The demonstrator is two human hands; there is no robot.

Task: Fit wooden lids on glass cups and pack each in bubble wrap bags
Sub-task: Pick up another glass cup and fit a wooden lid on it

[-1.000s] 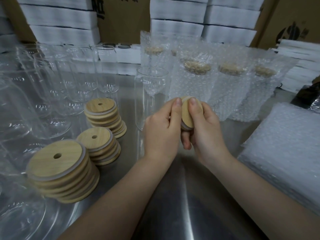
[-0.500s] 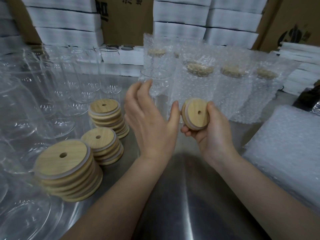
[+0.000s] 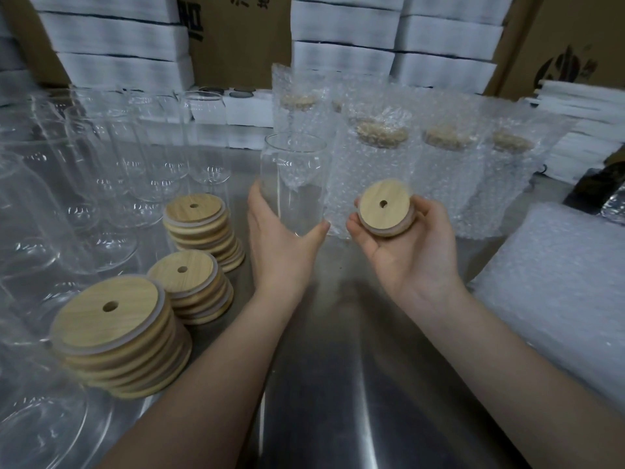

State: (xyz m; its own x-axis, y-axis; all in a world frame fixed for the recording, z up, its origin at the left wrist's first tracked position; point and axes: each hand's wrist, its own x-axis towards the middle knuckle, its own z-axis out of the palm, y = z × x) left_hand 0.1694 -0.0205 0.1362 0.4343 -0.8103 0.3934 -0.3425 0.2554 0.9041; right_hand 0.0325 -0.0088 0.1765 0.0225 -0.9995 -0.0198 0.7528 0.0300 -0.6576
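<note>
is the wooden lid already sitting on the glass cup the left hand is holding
No, the wooden lid is held in the right hand, off to the side of the glass cup gripped by the left hand, whose rim is open.

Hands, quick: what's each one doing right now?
Left hand: wrapped around an upright glass cup with no lid.
Right hand: holding a wooden lid in its fingers.

the steel table (image 3: 338, 384) in front of me carried three stacks of wooden lids (image 3: 116, 336) on my left, with rows of empty glass cups (image 3: 111, 170) standing behind and beside them. across the back stood wrapped cups (image 3: 382, 170) in bubble wrap bags, upright and side by side. a pile of flat bubble wrap bags (image 3: 558, 286) lay at my right.
</note>
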